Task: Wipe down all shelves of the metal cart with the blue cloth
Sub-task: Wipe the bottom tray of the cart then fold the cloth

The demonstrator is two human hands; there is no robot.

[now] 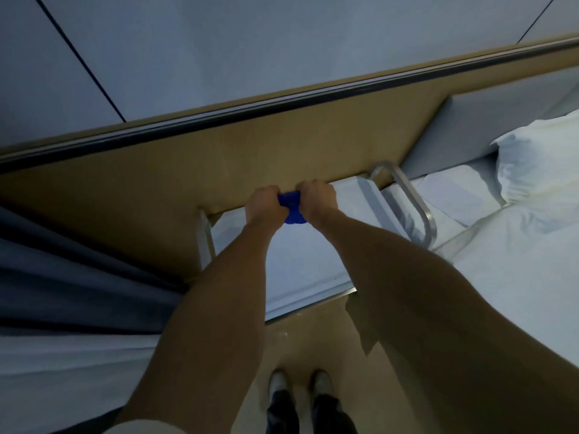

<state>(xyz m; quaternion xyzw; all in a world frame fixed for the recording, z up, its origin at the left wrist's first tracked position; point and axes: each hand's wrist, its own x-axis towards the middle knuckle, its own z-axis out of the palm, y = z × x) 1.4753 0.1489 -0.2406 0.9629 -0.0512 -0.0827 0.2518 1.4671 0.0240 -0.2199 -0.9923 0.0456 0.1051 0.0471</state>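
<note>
A small blue cloth [291, 208] is bunched between my two hands above the far part of the metal cart's top shelf [300, 264]. My left hand [264, 206] grips its left end and my right hand [316, 198] grips its right end, both fists closed. Most of the cloth is hidden inside the fists. The cart's top is a pale, flat metal tray with a raised rim. Its curved push handle [413, 202] stands at the right end. The lower shelves are hidden under the top shelf.
A bed with white sheets [501, 270] and a pillow [545, 158] lies right of the cart. Dark blue curtain fabric [78, 270] and white bedding [72, 371] lie at the left. A tan wall panel with a dark rail [282, 101] runs behind. My feet [300, 386] stand on tan floor.
</note>
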